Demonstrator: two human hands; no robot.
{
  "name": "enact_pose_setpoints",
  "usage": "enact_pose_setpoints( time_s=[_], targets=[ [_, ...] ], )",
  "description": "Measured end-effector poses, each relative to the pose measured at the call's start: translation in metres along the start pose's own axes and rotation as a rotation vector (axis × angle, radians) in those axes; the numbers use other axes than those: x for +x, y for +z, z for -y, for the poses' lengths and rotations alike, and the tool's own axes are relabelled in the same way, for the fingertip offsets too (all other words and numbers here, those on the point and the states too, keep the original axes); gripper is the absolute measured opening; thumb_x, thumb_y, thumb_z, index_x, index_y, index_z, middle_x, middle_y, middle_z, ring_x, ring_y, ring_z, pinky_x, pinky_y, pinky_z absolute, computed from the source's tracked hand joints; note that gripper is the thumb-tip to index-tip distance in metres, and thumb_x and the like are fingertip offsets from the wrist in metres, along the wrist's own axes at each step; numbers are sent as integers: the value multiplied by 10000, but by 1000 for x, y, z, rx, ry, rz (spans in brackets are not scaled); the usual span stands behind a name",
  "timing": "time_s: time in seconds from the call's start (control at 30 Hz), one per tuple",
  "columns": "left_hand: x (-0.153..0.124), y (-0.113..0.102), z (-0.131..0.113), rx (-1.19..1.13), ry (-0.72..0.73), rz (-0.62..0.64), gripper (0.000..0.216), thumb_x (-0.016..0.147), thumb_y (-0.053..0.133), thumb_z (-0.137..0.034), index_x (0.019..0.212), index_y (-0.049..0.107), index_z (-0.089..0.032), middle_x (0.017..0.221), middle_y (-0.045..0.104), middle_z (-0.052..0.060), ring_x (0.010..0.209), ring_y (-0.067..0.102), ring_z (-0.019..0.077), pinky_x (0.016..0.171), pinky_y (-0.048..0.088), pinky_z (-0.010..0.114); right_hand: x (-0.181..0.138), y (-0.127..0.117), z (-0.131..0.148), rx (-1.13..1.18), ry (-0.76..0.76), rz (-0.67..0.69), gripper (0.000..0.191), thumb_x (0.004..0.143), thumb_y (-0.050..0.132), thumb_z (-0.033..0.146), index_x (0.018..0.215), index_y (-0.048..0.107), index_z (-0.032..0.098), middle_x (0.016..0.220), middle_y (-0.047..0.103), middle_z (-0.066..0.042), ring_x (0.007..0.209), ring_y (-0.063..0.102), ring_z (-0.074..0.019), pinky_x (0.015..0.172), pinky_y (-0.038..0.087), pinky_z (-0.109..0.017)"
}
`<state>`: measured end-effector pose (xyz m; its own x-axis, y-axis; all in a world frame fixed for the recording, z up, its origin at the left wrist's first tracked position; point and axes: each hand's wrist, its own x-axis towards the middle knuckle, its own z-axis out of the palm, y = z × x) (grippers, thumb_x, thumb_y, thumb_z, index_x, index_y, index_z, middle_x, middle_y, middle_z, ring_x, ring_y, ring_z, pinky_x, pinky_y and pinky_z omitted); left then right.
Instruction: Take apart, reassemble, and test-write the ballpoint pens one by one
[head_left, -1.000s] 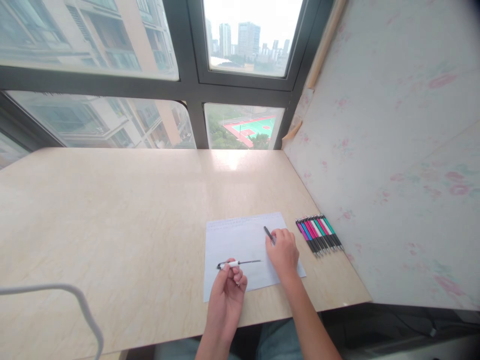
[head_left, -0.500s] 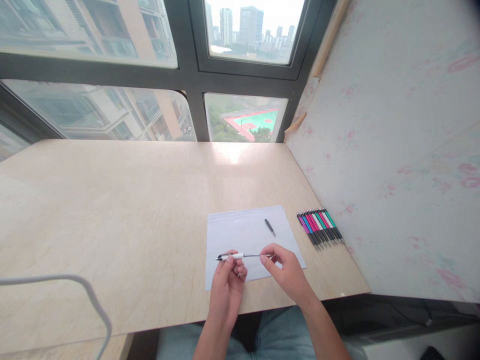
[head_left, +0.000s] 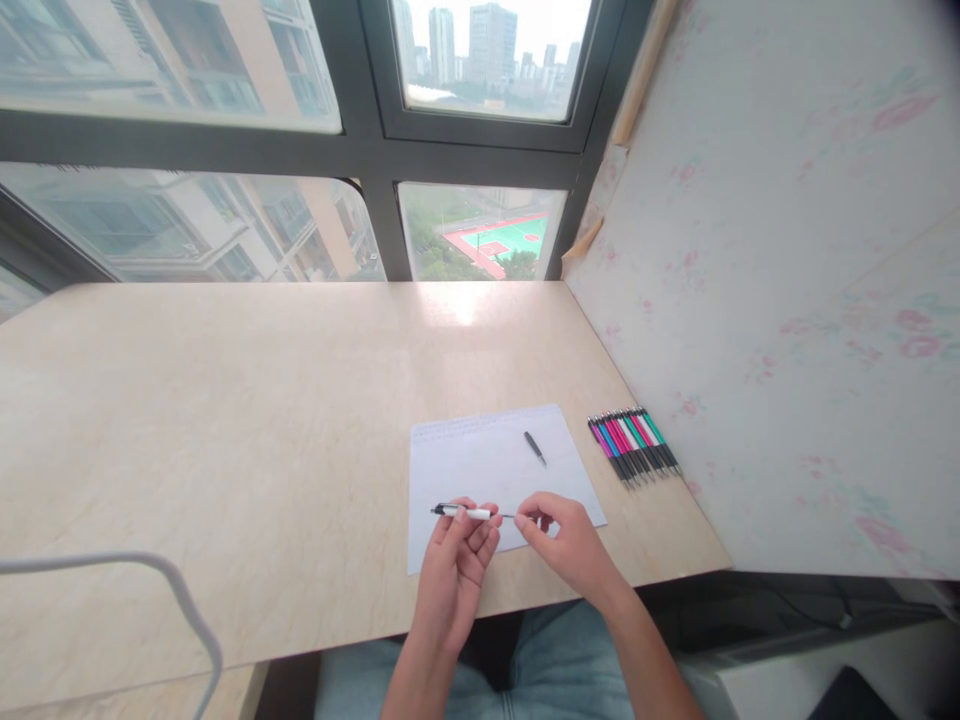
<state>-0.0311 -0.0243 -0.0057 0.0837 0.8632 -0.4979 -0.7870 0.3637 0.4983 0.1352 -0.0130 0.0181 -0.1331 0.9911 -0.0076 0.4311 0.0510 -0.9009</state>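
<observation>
A white pen barrel (head_left: 477, 514) with a dark clip end lies across the fingers of my left hand (head_left: 456, 565), pinched under the thumb. From its right end a thin dark pen refill (head_left: 508, 516) sticks out a short way. The thumb and fingertips of my right hand (head_left: 568, 545) pinch the refill's outer end, which they partly hide. Both hands are just above a sheet of paper (head_left: 450, 470) with faint writing along its top. On the sheet, beyond my right hand, lies a loose dark grip section (head_left: 535, 448) with a pointed tip.
Several assembled pens (head_left: 634, 447) with coloured barrels lie side by side to the right of the paper, near the papered wall (head_left: 787, 300). A grey cable-like tube (head_left: 169, 575) curves over the front left of the desk (head_left: 247, 430). Windows (head_left: 480, 230) stand behind it.
My hands have come closer together. Less of the refill shows between the barrel and my right fingertips; it has slid further into the barrel. The view has shifted slightly.
</observation>
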Motion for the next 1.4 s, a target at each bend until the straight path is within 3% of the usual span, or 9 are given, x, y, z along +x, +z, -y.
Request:
enact_pose_setpoints(
  time_s=[0.27,0.4,0.47,0.67,1.0,1.17,1.33,1.4],
  targets=[
    [7,-5,-10,-69,48,-83,96,841,660,-149,929,621,-146,896,736,114,799,726,173,729,596,260,0,-8,-9,-68,-5,-37,180,871,525,278,756,638,198,736,667,-12,678,585,-154,646,463,-261],
    [10,-11,-19,-91,106,-130,89,863,604,-99,936,632,-140,923,732,121,815,725,167,744,597,257,8,-5,-32,-309,-54,-227,140,869,524,243,788,630,198,757,649,-30,686,575,-169,628,446,-277],
    [11,-13,-21,-94,114,-144,102,860,598,-78,932,635,-139,926,733,123,812,726,169,737,602,261,19,1,-41,-476,-115,-334,111,851,543,201,807,644,202,786,643,-46,788,577,-204,698,444,-306],
    [9,-11,-16,-103,73,-118,88,840,640,-96,917,640,-140,920,736,121,798,728,179,730,608,274,58,14,-41,-676,-103,-448,121,839,574,142,864,675,203,854,637,-66,865,537,-229,701,419,-307],
    [11,-14,-21,-126,82,-118,77,847,634,-109,917,639,-142,921,738,118,797,725,163,732,603,259,74,8,-51,-763,-101,-379,168,824,574,116,909,689,204,869,651,-76,887,534,-244,707,420,-325],
    [11,-16,-22,-116,76,-130,128,834,655,-133,957,628,-152,933,739,121,782,726,165,719,598,255,57,10,-44,-598,-123,-403,166,844,550,143,937,679,189,816,644,-64,832,550,-233,756,441,-353],
    [11,-14,-16,-21,72,-93,206,788,732,-212,950,616,-157,931,740,107,782,723,173,728,591,266,24,20,-16,-261,-190,-195,200,911,474,165,972,659,211,886,664,-47,767,572,-178,652,456,-287],
    [10,-12,-14,26,68,-72,235,768,754,-246,934,615,-155,921,740,101,792,723,184,737,589,278,15,24,-5,-269,-248,-106,166,917,501,182,963,657,217,891,664,-48,830,577,-191,713,461,-303]
  ],
)
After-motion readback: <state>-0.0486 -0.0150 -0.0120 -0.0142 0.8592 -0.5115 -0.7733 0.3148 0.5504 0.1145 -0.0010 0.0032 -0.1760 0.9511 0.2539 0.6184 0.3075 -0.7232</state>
